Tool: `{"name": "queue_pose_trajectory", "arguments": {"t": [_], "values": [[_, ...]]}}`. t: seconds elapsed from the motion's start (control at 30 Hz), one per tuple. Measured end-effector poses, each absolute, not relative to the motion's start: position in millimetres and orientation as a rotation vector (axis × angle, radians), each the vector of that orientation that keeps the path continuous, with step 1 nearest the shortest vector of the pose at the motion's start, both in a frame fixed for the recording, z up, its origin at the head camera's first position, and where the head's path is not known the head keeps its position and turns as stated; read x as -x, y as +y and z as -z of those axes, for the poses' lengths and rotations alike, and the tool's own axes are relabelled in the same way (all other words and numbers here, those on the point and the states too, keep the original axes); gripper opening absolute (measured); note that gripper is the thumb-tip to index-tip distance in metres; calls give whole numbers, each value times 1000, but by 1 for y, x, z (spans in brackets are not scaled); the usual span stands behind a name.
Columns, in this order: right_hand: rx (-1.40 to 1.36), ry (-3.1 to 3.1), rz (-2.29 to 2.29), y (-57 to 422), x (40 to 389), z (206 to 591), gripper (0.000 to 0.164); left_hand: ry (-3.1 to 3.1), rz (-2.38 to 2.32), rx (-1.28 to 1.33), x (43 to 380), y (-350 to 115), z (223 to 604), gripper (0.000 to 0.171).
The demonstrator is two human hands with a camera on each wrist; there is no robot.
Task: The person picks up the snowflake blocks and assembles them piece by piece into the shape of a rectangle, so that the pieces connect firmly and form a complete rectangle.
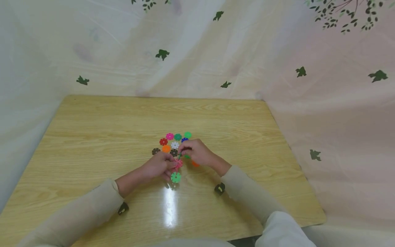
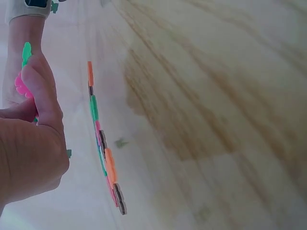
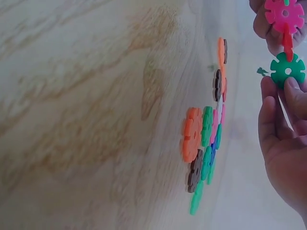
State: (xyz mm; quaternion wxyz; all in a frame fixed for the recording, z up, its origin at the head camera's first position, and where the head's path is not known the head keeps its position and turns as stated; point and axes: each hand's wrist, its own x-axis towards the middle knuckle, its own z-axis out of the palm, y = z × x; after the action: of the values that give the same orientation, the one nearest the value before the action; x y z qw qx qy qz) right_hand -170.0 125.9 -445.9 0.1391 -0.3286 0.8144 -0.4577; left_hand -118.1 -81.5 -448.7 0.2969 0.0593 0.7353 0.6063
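Observation:
My left hand (image 1: pixel 159 165) grips a pink notched plastic disc (image 1: pixel 178 163), one of several flat interlocking discs. Joined to that piece, a light green disc (image 1: pixel 175 177) hangs on the side nearer me. In the right wrist view, a red disc (image 3: pixel 287 42) seen edge-on links the pink one to a darker green disc (image 3: pixel 279 67). Thumb and fingers of my right hand (image 1: pixel 199 151) pinch this darker green disc. The two hands are close together above the table, with the joined pieces between them. Fingers partly hide the chain in the head view.
Loose discs lie flat just beyond my hands, among them a red disc (image 1: pixel 163 141), a white disc (image 1: pixel 175 145) and an orange disc (image 1: pixel 166 149). Another orange disc (image 1: pixel 195 164) is partly under my right hand. A patterned curtain (image 1: pixel 191 68) borders the wooden table (image 1: pixel 92 137).

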Motion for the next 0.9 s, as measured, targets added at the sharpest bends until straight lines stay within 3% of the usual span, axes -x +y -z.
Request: {"name": "queue_pose_trajectory", "arguments": {"t": [0.53,0.9], "values": [[1177,2327,1344,117,171,447,14,2068,-1572,-207,114,-83,448,12],[1155,2391,1320,117,169,453,12,1940,-1627,-119,116,-85,449,16]]}}
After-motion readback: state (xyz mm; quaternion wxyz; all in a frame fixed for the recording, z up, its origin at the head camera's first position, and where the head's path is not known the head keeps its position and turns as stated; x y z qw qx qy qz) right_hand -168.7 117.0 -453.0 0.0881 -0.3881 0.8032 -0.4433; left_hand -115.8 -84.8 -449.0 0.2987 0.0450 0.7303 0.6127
